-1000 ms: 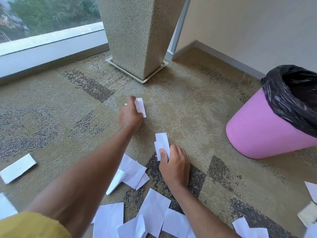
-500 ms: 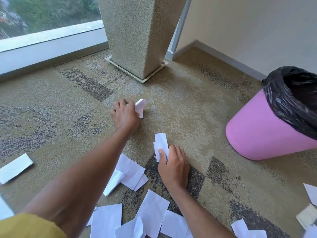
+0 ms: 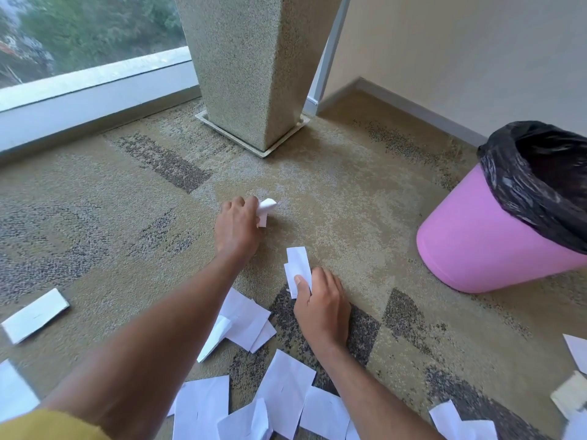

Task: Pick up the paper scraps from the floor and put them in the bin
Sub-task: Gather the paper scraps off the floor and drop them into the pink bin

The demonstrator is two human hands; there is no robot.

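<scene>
- Since earlier, the left hand [image 3: 238,227] has closed round a small white paper scrap [image 3: 266,208], crumpling it.
- Right hand [image 3: 320,306] pinches two white paper slips [image 3: 298,265], gathering a batch.
- Black-lined pink plastic bin [image 3: 476,246] waits well apart, rightward.

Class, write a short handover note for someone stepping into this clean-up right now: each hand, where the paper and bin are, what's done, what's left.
Left hand: fingers grip one crumpled scrap, low over the carpet.
Right hand: pinches a couple of flat scraps, nearer the body.
Bin: pink, black liner, on the carpet to the right, apart from both hands.
Done: those scraps are in hand; none seen in the bin.
Left: drop them in, then gather the pile by the forearms, the piece far left and loose scraps at the right edge.
</scene>
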